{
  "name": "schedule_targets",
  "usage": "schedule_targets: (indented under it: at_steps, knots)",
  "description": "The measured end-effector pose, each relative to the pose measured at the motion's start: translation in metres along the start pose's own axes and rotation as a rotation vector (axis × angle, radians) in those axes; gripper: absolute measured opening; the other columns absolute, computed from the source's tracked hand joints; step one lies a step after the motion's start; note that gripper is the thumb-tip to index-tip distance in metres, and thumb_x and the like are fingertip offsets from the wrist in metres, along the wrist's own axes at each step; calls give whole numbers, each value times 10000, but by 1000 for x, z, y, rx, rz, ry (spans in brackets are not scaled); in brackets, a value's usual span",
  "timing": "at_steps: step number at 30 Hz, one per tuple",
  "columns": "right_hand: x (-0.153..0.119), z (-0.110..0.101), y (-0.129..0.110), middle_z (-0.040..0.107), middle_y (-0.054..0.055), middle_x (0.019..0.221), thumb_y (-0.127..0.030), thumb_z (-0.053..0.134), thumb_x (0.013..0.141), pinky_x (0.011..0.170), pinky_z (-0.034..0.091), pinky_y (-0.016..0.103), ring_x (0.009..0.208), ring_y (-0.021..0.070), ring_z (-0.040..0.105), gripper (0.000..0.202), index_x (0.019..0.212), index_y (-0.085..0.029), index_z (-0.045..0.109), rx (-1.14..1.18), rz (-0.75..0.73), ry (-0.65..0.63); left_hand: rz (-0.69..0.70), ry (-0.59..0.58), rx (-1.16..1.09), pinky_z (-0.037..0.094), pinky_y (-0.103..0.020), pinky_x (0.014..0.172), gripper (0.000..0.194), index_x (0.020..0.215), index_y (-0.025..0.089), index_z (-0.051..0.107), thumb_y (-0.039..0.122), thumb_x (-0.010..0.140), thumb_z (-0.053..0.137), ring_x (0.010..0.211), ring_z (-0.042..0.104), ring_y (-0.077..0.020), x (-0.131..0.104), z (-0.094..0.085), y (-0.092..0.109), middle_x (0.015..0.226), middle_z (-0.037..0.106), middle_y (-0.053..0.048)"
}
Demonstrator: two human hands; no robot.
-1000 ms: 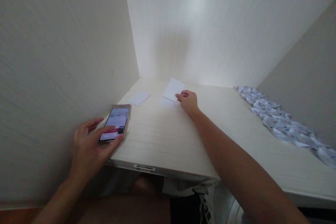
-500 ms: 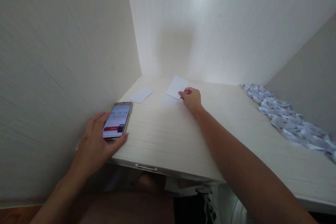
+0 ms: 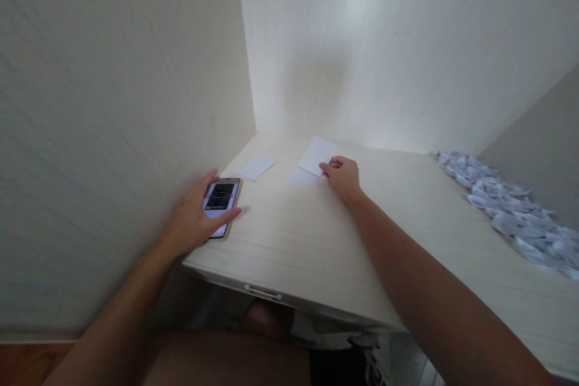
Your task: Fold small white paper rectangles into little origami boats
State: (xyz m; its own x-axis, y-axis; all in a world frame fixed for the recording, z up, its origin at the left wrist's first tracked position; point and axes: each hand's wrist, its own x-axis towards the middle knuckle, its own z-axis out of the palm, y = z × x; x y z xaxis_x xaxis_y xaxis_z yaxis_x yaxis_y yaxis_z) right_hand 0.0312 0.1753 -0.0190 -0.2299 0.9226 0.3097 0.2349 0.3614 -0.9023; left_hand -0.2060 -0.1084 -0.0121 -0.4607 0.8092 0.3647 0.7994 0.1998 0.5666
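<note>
My left hand (image 3: 192, 217) is around a phone (image 3: 221, 193) lying on the table at the left. Its fingers are along the phone's left edge and the thumb crosses the lower screen to the right edge. A dark panel shows on the screen's upper half. My right hand (image 3: 342, 180) pinches the lower right corner of a white piece of paper (image 3: 317, 155), which is slightly raised over the tabletop near the back. Another white paper piece (image 3: 256, 167) lies flat behind the phone, touched by neither hand.
Many folded white paper pieces (image 3: 511, 205) lie in a long heap along the right side of the table (image 3: 289, 241). Walls rise at the left, back and right. A drawer handle (image 3: 263, 292) is on the front edge, with my legs below.
My left hand has moved up along the phone, its thumb now across the screen. The phone's display switched from a timer to a dark panel. My right hand still pinches the paper.
</note>
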Motion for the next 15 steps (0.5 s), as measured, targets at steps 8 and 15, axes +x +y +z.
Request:
schedule_targets:
  at_steps: [8,15]
  knots:
    - [2,1,3,704,36,650,-277,738,720,657,514,320,644,203,685,147,665,-202,624,10,2,-6,-92,-43,-5,396,-598,1151,1108,1633,137,151,653,808,681,1353,542,-405,-5,-1,0,1490,556,-198]
    - [2,2,4,714,45,672,-265,739,724,657,515,320,618,190,677,144,672,-196,625,24,-1,-12,42,12,-28,389,-549,1182,1153,1639,142,127,605,787,750,1417,497,-376,-11,2,-14,1578,444,-233]
